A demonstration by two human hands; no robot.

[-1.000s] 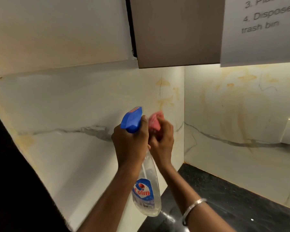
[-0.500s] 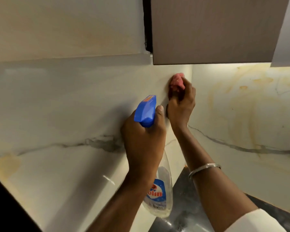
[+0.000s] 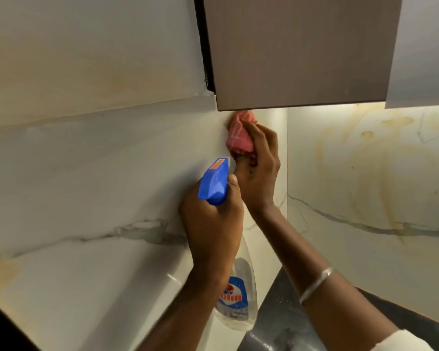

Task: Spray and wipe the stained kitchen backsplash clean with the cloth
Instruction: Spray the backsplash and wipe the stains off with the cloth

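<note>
Right hand, change: up from beside the nozzle a second ago, the right hand (image 3: 260, 173) now sits high on the wall, just under the cabinet (image 3: 302, 51) corner; over the last half second it has barely shifted.
Left hand, change: the left hand (image 3: 213, 224) keeps much the same place, below and left of the other.
Count: two hands, one cloth (image 3: 240, 134), one spray bottle (image 3: 236, 297), one bangle (image 3: 314, 285), one printed sheet (image 3: 421, 51).
Cloth: pink, bunched, against the backsplash (image 3: 99, 173) directly below the cabinet's lower edge, near the inside corner; it seems pressed flat, though the fingers hide part of it.
Right grip: fingers curled over the cloth, wrist bent up, forearm rising from lower right.
Left grip: fist wrapped round the bottle's neck, blue trigger head standing out above it, nozzle towards the wall; the clear body hangs below the wrist over the dark counter (image 3: 284, 312).
Stains: orange-yellow smears on the right-hand wall (image 3: 365, 153); one patch at far lower left (image 3: 0, 269).
</note>
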